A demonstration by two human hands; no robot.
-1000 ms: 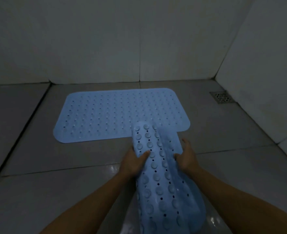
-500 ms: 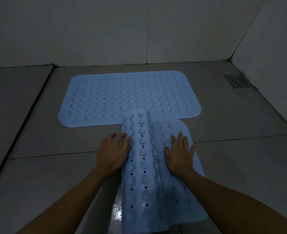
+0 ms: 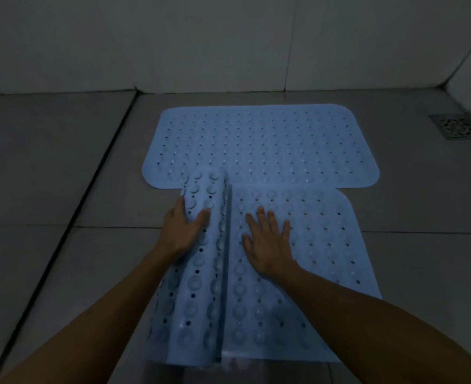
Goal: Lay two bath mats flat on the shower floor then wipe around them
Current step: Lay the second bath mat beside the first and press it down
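Note:
A light blue bath mat (image 3: 262, 142) with small holes lies flat on the shower floor near the back wall. A second blue mat (image 3: 323, 245) lies lengthwise in front of it, its far end overlapping the first. Its right part is flat; its left part is still curled into a roll (image 3: 201, 261) with suction cups facing up. My left hand (image 3: 184, 228) grips the roll's left side, thumb on top. My right hand (image 3: 267, 242) presses flat on the unrolled part, fingers spread.
Grey floor tiles (image 3: 48, 189) surround the mats, with a dark grout line running diagonally on the left. A metal floor drain (image 3: 457, 126) sits at the far right by the wall corner. White tiled walls (image 3: 201, 40) close off the back and right.
The second mat has unrolled further to the right and lies wider on the floor. My left hand has moved onto the remaining roll and taken hold; my right hand stays pressed flat.

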